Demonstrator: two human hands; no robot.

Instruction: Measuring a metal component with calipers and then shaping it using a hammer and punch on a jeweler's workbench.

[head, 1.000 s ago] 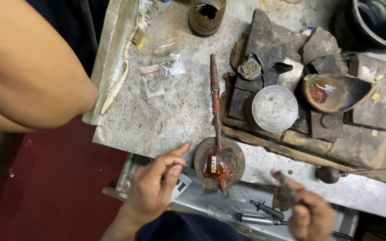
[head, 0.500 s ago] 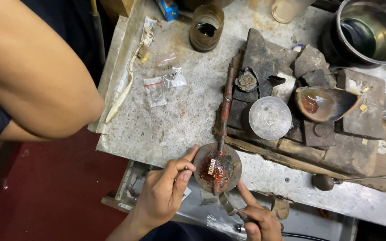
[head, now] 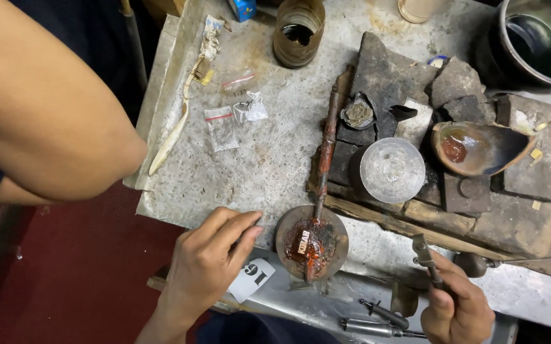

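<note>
**Now the right hand lifts a tool beside the red wax disc**

Compared with half a second ago, the right hand (head: 457, 309) has moved out to the right and upward; it is closed around a slim dark metal tool (head: 427, 257), whose tip now points up and stands apart from the disc. The left hand (head: 210, 261) has stayed at the left rim of the disc, fingers bent, thumb and forefinger near together (I cannot tell if they pinch something). So the work on the disc seems paused while the tool is readied.

From largest to smallest: the table (head: 275, 140) is rough, speckled grey stone, stained. On it lie dark, cracked blocks (head: 390, 70), charred and uneven. The round disc (head: 311, 242) sits at the near edge of the table, covered with glossy red wax, on a long reddish stick. A small gold-coloured rectangular piece (head: 303, 242) is set in the wax.
</note>
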